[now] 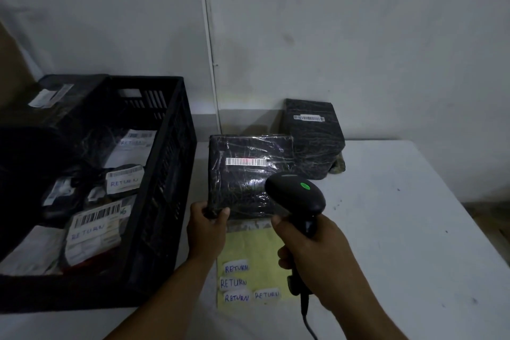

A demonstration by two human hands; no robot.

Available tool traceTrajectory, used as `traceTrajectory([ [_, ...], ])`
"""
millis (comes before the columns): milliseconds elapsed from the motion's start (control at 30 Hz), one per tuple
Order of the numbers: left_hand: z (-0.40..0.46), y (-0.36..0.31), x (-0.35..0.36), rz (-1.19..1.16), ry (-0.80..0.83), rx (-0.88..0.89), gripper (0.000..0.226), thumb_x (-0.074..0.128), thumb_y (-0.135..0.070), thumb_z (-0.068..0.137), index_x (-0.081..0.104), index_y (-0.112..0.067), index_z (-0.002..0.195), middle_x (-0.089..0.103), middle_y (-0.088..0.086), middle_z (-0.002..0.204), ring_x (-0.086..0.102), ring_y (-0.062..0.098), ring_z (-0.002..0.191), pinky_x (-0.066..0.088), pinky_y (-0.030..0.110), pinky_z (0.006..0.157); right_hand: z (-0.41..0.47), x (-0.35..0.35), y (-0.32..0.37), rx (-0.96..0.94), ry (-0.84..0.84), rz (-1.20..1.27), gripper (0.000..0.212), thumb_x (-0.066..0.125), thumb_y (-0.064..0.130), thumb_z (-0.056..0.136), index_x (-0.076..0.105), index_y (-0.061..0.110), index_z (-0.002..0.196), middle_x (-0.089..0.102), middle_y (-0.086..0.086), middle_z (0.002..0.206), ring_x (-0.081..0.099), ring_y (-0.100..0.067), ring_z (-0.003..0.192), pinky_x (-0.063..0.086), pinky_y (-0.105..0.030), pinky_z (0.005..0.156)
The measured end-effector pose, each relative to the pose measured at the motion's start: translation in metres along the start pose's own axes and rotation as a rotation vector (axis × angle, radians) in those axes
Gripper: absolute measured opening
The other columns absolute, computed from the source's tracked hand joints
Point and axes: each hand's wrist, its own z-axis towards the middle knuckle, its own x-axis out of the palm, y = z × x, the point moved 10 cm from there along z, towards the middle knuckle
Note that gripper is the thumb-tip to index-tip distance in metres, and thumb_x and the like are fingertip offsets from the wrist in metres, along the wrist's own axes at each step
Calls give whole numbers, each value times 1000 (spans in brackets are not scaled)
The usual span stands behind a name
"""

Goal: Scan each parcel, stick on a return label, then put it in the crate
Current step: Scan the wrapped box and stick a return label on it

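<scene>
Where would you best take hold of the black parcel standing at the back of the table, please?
Grip the rear parcel by its two upright side faces, near the top, coming from above and in front. It stands tall against the wall, so its back seems closed off, and the held parcel crowds its lower left. Keep fingers off the barcode strip.

Black plastic-wrapped square parcel (pixel 248 174) tilted up off the white table, white barcode strip (pixel 245 161) facing up with a red scan line across it. Black handheld barcode scanner (pixel 296 196), green light lit on top, aimed at that strip. Second black wrapped parcel (pixel 313 136) stands behind against the wall, barcode on front. Yellow backing sheet (pixel 254 265) lies flat below with four handwritten white "RETURN" labels (pixel 236 268). Black slotted plastic crate (pixel 162 174) on the left holds several labelled parcels.
</scene>
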Motion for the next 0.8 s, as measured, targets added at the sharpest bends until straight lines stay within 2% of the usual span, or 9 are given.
traceTrajectory([
  [200,-1,-1,0,-13,8,-5,39,78,-27,84,50,-17,109,60,-9,91,60,8,80,44,23,64,0,1,0,0,9,1,25,71,36,89,65,12,87,68,-15,69,67,-17,56,49,-18,49],
  [367,-3,-2,0,-31,13,-7,37,77,-26,85,50,-17,108,61,-6,93,61,11,82,48,30,70,0,1,0,4,12,2,25,71,37,88,65,12,86,68,-9,64,68,-16,56,51,-18,51],
  [567,-13,-1,-3,-25,-34,-17,33,76,-21,85,50,-17,105,61,-5,92,61,14,82,43,25,64,-1,1,-1,14,12,1,22,71,36,88,66,15,86,68,-6,63,69,-17,57,52,-20,51],
  [700,-23,2,-3,-35,-70,-24,33,76,-20,85,50,-15,105,62,3,94,61,21,82,44,31,70,-2,2,-3,30,25,22,20,71,36,88,67,16,86,69,-6,64,69,-17,57,51,-20,50],
  [800,-24,2,-5,-49,-105,-36,33,75,-19,86,49,-16,106,62,3,95,60,21,82,43,29,70,-2,2,-5,31,26,20,20,71,37,87,67,17,85,69,-5,64,69,-16,57,50,-19,50],
])
